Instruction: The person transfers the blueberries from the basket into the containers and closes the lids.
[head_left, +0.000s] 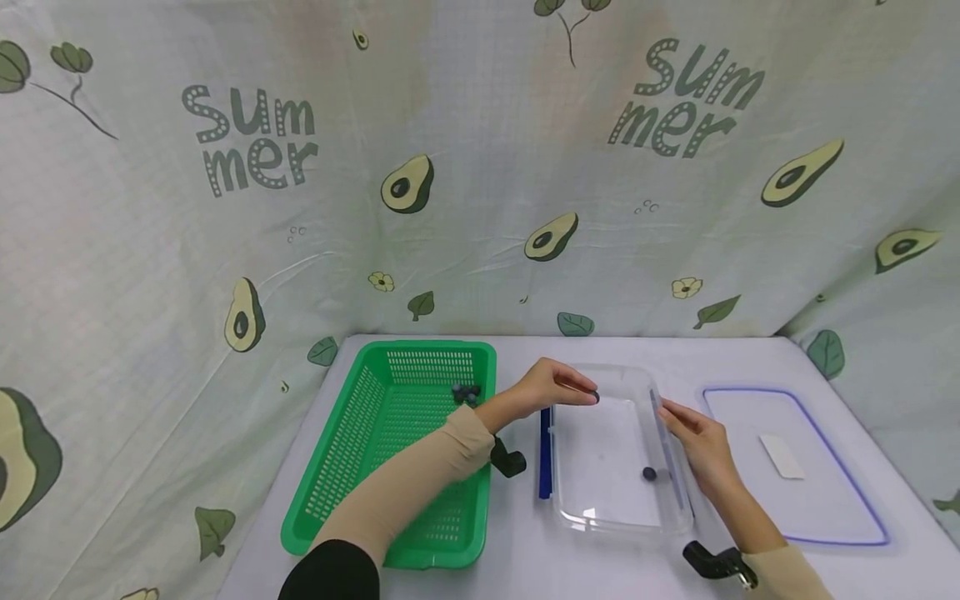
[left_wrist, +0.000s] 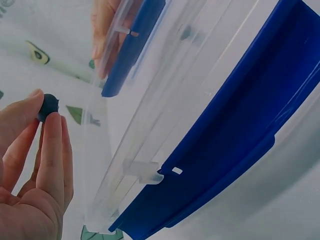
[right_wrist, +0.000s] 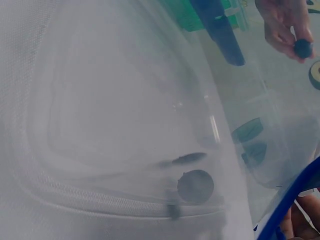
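Between thumb and fingertips, my left hand [head_left: 551, 385] pinches a dark blueberry [left_wrist: 48, 107] above the clear plastic container [head_left: 600, 458]. One other blueberry [head_left: 649, 474] lies on the container's floor, towards the right near corner. My right hand [head_left: 701, 446] grips the container's right side at its blue latch flap [left_wrist: 132, 47]; part of its fingers is hidden behind the wall. On the container's left side a second blue flap [head_left: 545, 454] hangs outward. Several more blueberries [head_left: 466, 393] sit in the green basket [head_left: 375, 433], by its right wall.
The basket stands to the left of the container, beneath my left forearm. A clear lid with a blue rim [head_left: 832, 458] lies flat at the right, with a white rectangle [head_left: 782, 456] on it. A printed curtain [head_left: 480, 150] hangs behind the white table [head_left: 517, 533].
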